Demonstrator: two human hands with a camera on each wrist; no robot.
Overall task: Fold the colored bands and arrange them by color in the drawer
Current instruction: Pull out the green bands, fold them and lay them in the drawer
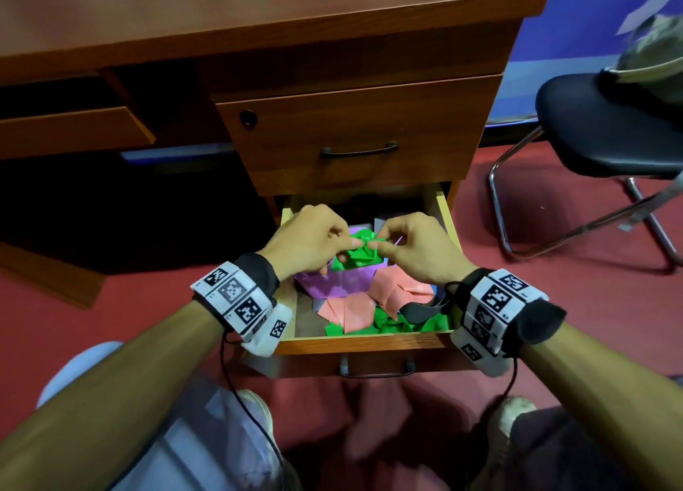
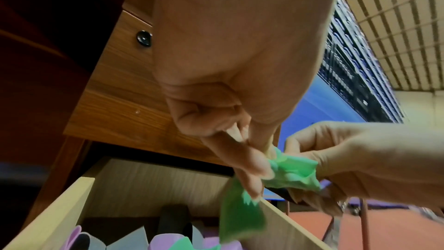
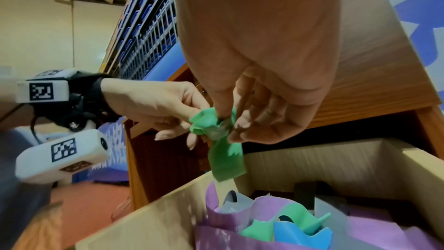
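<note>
Left hand (image 1: 306, 237), right hand (image 1: 414, 248) — each grip pinching crumpled green band (image 1: 360, 248) above open drawer (image 1: 364, 342).

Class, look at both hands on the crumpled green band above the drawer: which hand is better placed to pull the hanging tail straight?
Probably the left hand: the green band dangles its tail beneath it. The right hand pinches the bunched top.

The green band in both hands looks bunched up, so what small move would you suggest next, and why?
Probably draw the hands apart to smooth it flat. The left hand and right hand pinch the green band crumpled, one end dangling over the drawer.
</note>
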